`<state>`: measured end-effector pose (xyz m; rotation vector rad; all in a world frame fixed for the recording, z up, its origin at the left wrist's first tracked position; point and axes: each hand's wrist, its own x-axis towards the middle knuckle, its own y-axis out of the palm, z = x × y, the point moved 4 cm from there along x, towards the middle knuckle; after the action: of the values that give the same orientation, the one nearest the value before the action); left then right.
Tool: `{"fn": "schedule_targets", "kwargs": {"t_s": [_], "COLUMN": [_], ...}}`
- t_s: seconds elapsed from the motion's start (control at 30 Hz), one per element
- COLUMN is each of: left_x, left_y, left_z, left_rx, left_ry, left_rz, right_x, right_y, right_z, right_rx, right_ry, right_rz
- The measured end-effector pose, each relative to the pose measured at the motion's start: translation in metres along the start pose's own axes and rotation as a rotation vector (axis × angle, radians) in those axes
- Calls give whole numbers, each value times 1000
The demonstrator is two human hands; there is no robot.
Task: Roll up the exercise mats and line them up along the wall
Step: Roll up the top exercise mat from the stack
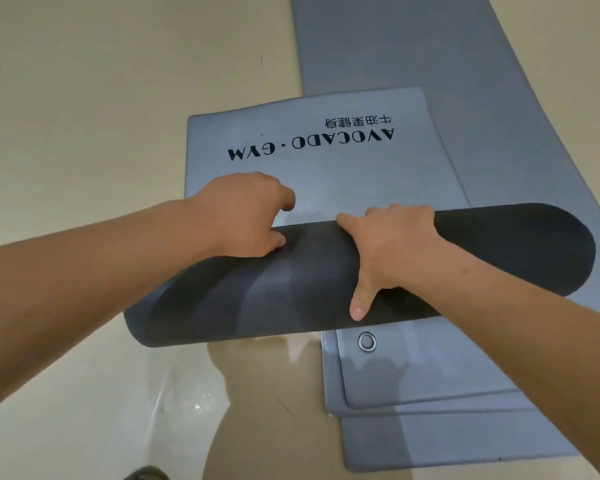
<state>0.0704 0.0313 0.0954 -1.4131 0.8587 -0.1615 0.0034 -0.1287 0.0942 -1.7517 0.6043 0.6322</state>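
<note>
A grey exercise mat [312,161] printed with "AVOCADO · GYM" lies on the floor, its near part wound into a thick dark roll [291,289]. My left hand [243,216] presses on the roll's far edge with fingers curled over it. To its right, my right hand [392,247] grips the roll from above, thumb pointing toward me. A short flat stretch of the mat shows beyond the roll.
More grey mats [430,393] lie flat and stacked under the roll at the right, one with a metal eyelet [367,341]. Another long mat [413,46] runs away at the top. Glossy beige floor [84,98] spreads left. A dark shoe tip [146,474] shows at the bottom edge.
</note>
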Motion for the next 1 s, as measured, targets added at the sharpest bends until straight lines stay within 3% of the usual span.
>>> {"fn": "schedule_targets", "kwargs": {"t_s": [0.07, 0.2, 0.3, 0.47, 0.53, 0.63, 0.77, 0.9, 1.0], "left_x": [-17, -41, -34, 4, 19, 36, 37, 21, 15], "left_y": [-2, 38, 72, 69, 57, 36, 27, 39, 43], "left_z": [-24, -45, -31, -7, 3, 16, 16, 5, 6], "left_rx": [114, 234, 224, 154, 155, 125, 71, 6, -94], "left_ry": [7, -62, -115, -135, -113, -86, -68, -78, -60], "left_rz": [-86, 16, 58, -42, -63, -24, 17, 24, 105], "right_x": [9, 28, 34, 19, 17, 23, 29, 25, 20], "right_y": [-16, -36, -44, -47, -36, -10, 10, 8, 0], "right_z": [-8, -17, -20, -14, -11, -9, -5, -6, -9], "right_rx": [82, 224, 343, 208, 170, 48, -62, -110, -113], "right_ry": [-24, -4, 32, -4, -77, -66, -9, -88, -166], "right_rz": [6, -31, -154, -472, -445, -270, -398, -526, -427]}}
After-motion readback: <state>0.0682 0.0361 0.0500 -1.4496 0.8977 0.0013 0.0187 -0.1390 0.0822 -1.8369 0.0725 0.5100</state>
